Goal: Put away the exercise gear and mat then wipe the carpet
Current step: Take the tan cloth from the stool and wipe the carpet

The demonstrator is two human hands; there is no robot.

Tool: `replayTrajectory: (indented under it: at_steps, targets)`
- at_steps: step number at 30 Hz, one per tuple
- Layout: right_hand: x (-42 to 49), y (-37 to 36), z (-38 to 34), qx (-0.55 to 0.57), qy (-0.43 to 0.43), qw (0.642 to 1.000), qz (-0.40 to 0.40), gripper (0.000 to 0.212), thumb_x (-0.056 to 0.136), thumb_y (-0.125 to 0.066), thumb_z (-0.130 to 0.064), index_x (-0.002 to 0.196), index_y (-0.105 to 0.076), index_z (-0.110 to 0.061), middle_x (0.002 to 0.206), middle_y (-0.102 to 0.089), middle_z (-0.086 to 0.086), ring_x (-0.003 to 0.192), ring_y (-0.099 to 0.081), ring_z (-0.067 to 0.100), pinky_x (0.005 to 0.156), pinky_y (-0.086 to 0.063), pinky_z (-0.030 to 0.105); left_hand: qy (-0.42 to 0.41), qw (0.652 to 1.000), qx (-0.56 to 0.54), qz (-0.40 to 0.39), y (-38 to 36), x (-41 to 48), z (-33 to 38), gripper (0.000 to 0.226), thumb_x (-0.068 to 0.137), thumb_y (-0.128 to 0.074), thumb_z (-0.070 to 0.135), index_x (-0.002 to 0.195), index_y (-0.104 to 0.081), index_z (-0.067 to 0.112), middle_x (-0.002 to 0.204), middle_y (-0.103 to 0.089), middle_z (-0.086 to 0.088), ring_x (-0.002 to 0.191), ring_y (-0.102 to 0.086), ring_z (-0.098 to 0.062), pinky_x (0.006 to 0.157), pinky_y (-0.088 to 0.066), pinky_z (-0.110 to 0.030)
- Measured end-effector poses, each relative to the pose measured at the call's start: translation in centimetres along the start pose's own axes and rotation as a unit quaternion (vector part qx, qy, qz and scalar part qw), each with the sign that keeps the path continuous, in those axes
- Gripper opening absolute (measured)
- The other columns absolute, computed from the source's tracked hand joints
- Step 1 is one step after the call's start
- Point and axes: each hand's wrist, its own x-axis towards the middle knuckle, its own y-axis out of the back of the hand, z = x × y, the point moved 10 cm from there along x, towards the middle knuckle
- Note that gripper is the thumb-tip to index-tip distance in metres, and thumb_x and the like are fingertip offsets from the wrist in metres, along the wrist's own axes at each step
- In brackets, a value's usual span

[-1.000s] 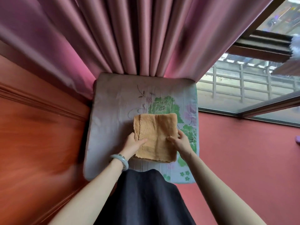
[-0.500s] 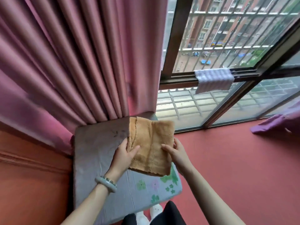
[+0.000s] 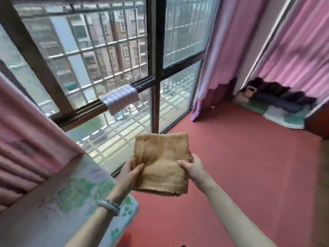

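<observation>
So the red carpet (image 3: 249,166) takes up most of the lower right of the frame. A big dark-framed window with a metal grille (image 3: 154,68) fills the upper left and centre. Pink pleated curtains hang at the left edge (image 3: 26,139) and again in the upper right (image 3: 222,50). A pale padded mat with a green flower print (image 3: 62,202) sits in the lower left corner.

Far right, against the curtain, there's a pile of dark and pale green stuff (image 3: 284,107), too blurry to say what it is.

Lower centre is the tan fluffy folded cloth (image 3: 162,166), held up in the air over the carpet, just right of the mat. A white ribbed cloth (image 3: 120,98) is draped over the window rail above it.

The left hand (image 3: 131,172) pinches the tan cloth's left edge, thumb on top. The right hand (image 3: 193,168) grips the right edge the same way, fingers wrapped behind. There's a pale green bangle (image 3: 109,206) on the left wrist.
</observation>
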Motion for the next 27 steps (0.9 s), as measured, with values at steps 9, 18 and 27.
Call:
replayTrajectory:
  at_steps: [9,18,27]
  targets:
    - [-9.7,25.1,-0.6,0.055,0.014,0.985,0.164,0.033,0.079,-0.066,-0.004,0.109,-0.056,-0.014,0.103,-0.065,0.006,0.097,-0.064,0.024,0.093,-0.050,0.045,-0.019,0.983,-0.027,-0.181,-24.4,-3.2,4.1,0.049,0.068,-0.070,0.034,0.112,-0.060,0.017,0.115,-0.066,-0.006,0.105,-0.058,-0.020,0.093,-0.045,-0.037]
    - [-18.4,41.1,-0.2,0.107,0.033,0.950,0.290,0.033,0.081,-0.064,-0.007,0.111,-0.055,-0.017,0.108,-0.066,0.008,0.096,-0.066,0.022,0.082,-0.056,0.038,-0.012,0.945,-0.003,-0.326,-43.1,-6.6,8.8,0.030,0.082,-0.063,0.014,0.111,-0.057,0.019,0.106,-0.066,-0.002,0.094,-0.062,-0.013,0.079,-0.050,-0.027]
    - [-19.5,54.1,0.8,0.150,0.028,0.907,0.392,0.027,0.081,-0.064,-0.007,0.106,-0.058,-0.019,0.103,-0.069,0.006,0.092,-0.067,0.020,0.072,-0.053,0.032,-0.006,0.911,0.004,-0.413,-58.7,-5.1,10.3,0.026,0.089,-0.056,0.004,0.112,-0.056,0.016,0.105,-0.066,-0.002,0.096,-0.062,-0.016,0.077,-0.050,-0.024]
